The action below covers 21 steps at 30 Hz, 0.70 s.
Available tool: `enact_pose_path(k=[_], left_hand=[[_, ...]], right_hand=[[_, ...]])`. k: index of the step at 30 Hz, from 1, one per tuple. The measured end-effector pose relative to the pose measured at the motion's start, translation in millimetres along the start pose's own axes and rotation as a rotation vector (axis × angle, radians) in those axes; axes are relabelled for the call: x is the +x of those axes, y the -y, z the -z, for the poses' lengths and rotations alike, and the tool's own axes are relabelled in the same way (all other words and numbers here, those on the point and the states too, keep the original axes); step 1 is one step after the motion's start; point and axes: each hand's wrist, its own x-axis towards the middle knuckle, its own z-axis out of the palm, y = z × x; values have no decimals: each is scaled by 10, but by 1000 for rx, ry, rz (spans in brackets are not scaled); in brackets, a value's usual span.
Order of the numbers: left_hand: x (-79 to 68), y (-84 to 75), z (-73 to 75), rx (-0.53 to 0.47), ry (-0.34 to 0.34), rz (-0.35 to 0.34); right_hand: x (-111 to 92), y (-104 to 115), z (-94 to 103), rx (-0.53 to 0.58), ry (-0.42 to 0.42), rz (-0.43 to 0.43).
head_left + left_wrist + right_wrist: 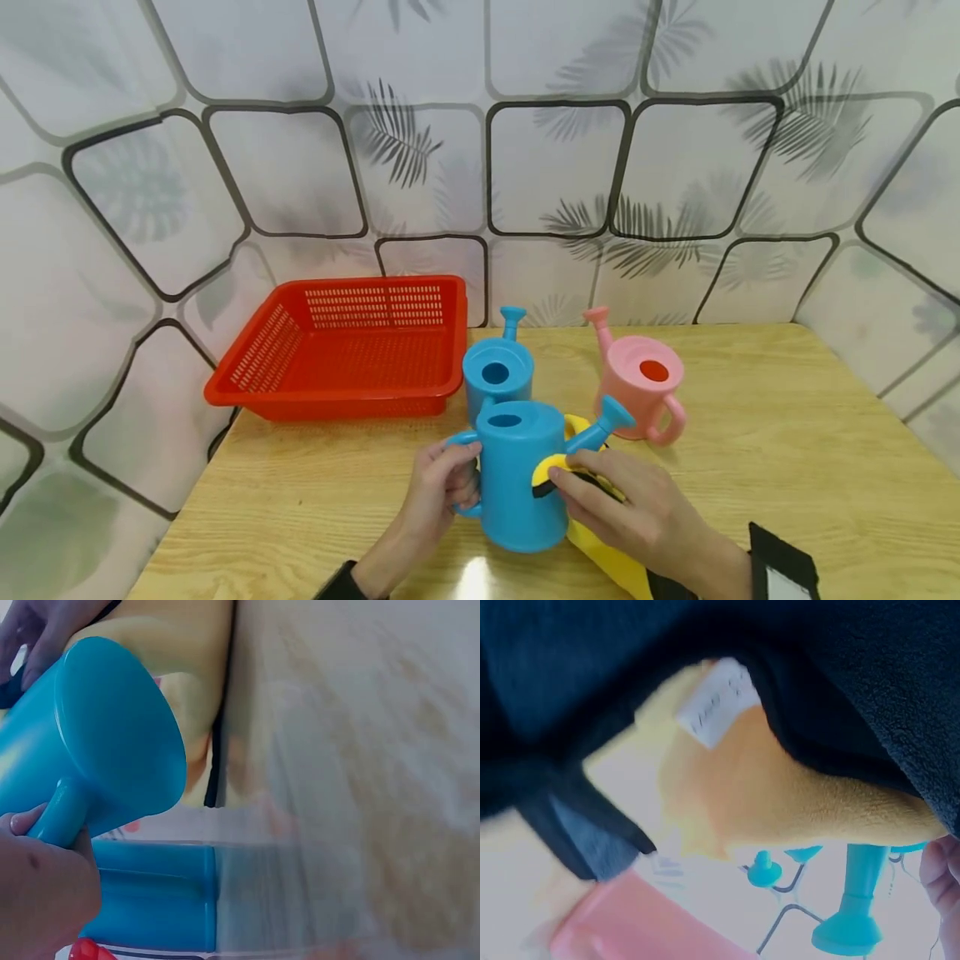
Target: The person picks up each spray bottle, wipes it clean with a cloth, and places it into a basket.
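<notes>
My left hand (438, 483) grips the handle of a blue watering can (517, 500), whose spout points right. In the left wrist view the base of this can (124, 727) faces the camera, raised off the table. With fingers and thumb my right hand (637, 508) pinches a yellow cloth with a black edge (603, 557) and presses a fold of it on the can's side, below the spout. Most of the cloth hangs down under the right hand. A white label (718, 701) shows on the cloth in the right wrist view.
Behind the held can stands a second blue watering can (498, 362). A pink watering can (637, 379) is to its right. At the back left a red plastic basket (337, 408) rests on the wooden table (772, 433), against the patterned curtain (555, 167).
</notes>
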Motion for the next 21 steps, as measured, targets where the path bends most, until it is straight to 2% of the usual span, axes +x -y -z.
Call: enact_pose_path(k=[9,13,21], left_hand=[[2,61,-20,-4,11,39],[-11,54,-15,-7,15,47],[-14,16,0,8,19,55]], right_hand=[[90,-140,69,-65,-42,7],[101,-152,80,-70,-55,-13],[184,-196,101,-78,-115,-3]])
